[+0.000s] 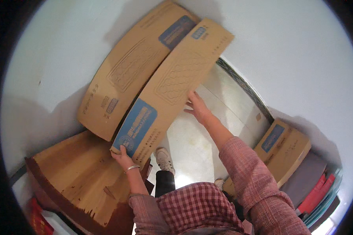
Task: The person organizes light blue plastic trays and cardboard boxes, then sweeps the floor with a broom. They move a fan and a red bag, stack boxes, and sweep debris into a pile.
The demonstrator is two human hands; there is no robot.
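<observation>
A long flat cardboard box (176, 79) with a blue printed panel and an outline drawing lies slanted before me. My left hand (123, 158) grips its lower near corner, thumb on the printed face. At the box's right long edge is my right hand (197, 107), its fingers spread and the fingertips at or under the edge; whether they bear weight is hidden. Directly left of it a second cardboard box (135, 64) of similar print stands against the wall, a dark gap running between the two.
A worn wooden cabinet top (76, 164) is at lower left. On the right, another cardboard box (285, 147) stands beside a grey panel (306, 173) and red items (317, 194). A dark baseboard (244, 85) edges the pale tiled floor (191, 149); white walls (288, 58) enclose the corner.
</observation>
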